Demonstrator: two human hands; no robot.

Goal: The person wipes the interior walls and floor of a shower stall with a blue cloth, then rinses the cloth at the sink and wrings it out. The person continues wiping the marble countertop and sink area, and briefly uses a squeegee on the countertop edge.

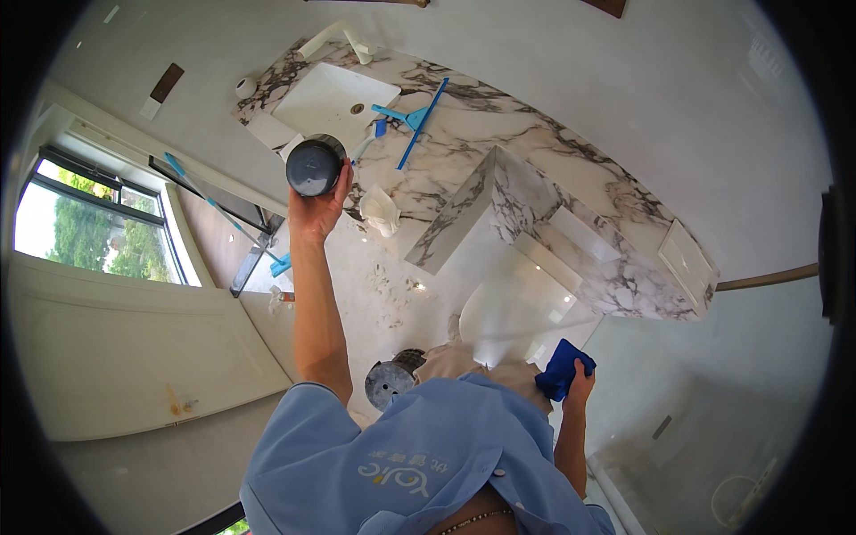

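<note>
My left hand (319, 212) is raised and grips a dark, round container (313, 168), its flat end towards me. It is held out by the front edge of a marble countertop (461, 134), and hides part of that edge. Beyond it is a white sink basin (321, 93) with a round drain. A brush with blue bristles (378, 130) lies partly over the basin's near corner. Beside it rests a blue squeegee (417, 119) with a long blade. Low on the right, my right hand (579, 382) holds a folded dark-blue cloth (563, 369) near my hip.
A cream faucet (344, 33) rises behind the basin. A crumpled white item (381, 210) is at the counter's front edge. Before me are a glossy white toilet (511, 301) and a marble partition (461, 214). A long-handled blue cleaning tool (234, 224) leans left, near a door (140, 348).
</note>
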